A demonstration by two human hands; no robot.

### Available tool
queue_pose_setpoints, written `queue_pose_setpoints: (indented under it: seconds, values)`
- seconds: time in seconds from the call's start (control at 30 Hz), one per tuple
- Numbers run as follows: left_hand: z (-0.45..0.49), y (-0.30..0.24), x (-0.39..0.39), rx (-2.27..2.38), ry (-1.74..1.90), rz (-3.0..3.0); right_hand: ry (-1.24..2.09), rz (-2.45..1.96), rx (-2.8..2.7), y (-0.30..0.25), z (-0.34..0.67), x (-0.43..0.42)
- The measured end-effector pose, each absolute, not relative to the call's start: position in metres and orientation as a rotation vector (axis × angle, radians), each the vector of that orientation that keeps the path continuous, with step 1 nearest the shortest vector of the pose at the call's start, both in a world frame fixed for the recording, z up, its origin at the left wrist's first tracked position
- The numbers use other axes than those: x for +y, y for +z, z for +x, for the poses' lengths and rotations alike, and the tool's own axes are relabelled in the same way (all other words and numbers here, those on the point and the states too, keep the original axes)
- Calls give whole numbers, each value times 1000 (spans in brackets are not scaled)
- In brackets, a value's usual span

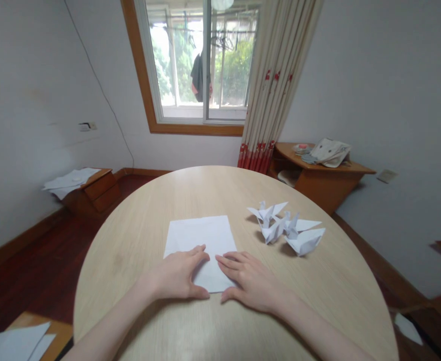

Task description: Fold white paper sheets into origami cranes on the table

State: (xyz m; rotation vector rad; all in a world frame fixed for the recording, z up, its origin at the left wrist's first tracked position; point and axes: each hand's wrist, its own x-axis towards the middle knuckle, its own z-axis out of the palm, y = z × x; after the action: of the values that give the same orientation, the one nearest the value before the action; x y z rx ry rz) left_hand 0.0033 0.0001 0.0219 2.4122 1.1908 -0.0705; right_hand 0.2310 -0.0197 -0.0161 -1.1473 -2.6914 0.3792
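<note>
A white sheet of paper [200,233], roughly square, lies flat on the round wooden table [138,220] before me. My left hand [179,273] rests on its lower left part, thumb at the near edge and fingers stretched over the sheet. On the lower right part lies my right hand [248,278], its fingers extended and its thumb near the front edge. Both hands are open, and the fingertips point towards each other with a small gap between. Parts of the paper's sides are hidden under the hands. Several folded white paper cranes [273,230] stand in a group to the right.
Beyond the table, a corner cabinet [318,175] with a cloth bag [331,152] stands by the curtain [276,75]. A low drawer unit [98,190] is at the left wall. More white sheets [15,341] lie at the lower left, below the table's edge.
</note>
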Motion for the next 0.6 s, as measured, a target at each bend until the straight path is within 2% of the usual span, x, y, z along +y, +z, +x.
queue_pose_setpoints:
  seconds: [0.6]
  values:
    - [10, 28, -9, 1075, -276, 2449, 319, -1123, -2690, -28, 234, -13]
